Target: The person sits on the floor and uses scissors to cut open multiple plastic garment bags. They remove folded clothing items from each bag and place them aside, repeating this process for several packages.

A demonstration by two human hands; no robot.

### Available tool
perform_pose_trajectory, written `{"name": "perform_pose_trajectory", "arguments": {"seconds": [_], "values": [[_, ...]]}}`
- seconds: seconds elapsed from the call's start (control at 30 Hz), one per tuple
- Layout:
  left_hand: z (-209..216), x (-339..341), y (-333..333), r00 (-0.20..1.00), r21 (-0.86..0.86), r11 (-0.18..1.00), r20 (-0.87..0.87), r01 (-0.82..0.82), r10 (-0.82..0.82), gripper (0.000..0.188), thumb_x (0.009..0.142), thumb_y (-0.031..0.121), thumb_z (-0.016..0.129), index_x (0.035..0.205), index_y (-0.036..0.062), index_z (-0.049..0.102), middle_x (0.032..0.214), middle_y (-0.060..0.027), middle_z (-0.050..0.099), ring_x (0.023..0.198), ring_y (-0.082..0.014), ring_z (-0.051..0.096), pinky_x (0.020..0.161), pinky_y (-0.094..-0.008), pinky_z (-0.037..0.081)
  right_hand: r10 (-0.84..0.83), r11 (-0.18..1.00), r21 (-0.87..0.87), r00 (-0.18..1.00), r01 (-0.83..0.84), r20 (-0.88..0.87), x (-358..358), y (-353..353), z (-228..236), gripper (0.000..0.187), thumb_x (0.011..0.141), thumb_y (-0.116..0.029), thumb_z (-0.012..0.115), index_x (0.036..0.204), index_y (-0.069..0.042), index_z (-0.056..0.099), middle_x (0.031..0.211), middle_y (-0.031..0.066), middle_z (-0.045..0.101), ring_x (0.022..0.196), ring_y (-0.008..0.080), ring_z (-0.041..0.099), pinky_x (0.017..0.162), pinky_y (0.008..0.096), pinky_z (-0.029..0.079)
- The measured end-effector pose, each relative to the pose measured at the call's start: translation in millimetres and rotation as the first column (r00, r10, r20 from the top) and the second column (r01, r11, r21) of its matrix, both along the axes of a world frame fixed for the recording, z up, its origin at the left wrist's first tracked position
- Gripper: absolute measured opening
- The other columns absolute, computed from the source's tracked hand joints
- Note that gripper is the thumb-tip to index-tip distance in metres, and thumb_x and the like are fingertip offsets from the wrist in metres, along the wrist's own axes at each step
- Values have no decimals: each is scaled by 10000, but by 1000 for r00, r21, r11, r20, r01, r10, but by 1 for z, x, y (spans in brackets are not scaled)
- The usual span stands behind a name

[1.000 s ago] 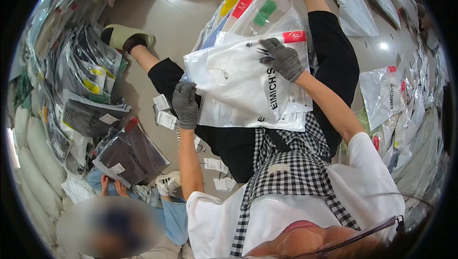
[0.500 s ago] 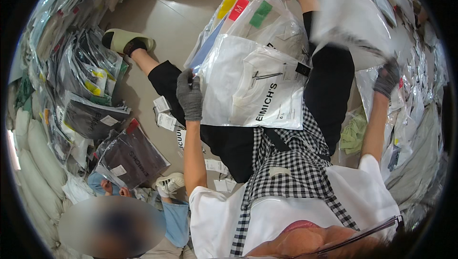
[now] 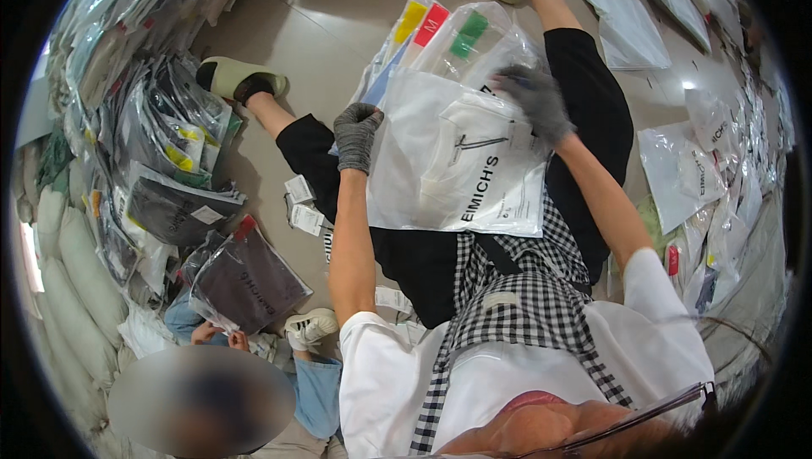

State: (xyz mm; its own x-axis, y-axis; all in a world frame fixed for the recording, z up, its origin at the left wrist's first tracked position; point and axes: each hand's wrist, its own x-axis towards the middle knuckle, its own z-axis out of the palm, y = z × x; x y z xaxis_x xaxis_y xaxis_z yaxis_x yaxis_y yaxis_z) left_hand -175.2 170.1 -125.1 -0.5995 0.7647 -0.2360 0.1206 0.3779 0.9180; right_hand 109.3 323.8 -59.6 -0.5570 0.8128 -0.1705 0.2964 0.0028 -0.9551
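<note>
Now the gloved left hand [image 3: 355, 133] keeps its fingers clamped on the left edge of the white garment bag [image 3: 461, 163] lying across the person's lap, while the right hand [image 3: 534, 102], back from its reach to the right, rests fingers loosely curled on the bag's top edge, steadying it over the stack of tagged bags [image 3: 440, 36]

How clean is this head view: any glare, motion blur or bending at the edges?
Head view: strong fisheye bending, with a black rim around the round picture. The right hand is smeared by motion, while the left hand is sharp on the edge of the white plastic bag. A glare spot shines on the floor at the right. A blurred oval covers the lower left.
</note>
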Motion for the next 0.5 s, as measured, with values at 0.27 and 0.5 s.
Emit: {"name": "perform_pose_trajectory", "arguments": {"seconds": [0.27,0.5], "values": [[27,0,21,991,7,996,100,91,-91,147,824,96,612,942,28,667,790,-78,641,638,-140,582,633,-284,479,345,836,312,875,-451,341,-164,25,-45,301,819,-314,588,954,-53,650,912,184,637,873,349,600,802,408,466],[6,3,78,905,-101,957,-313,271,-290,218,752,176,686,886,4,687,738,-131,668,624,-198,594,667,-313,470,359,854,269,879,-445,315,-156,40,-63,297,822,-314,577,906,-40,656,816,205,632,792,361,611,741,410,472]]}}
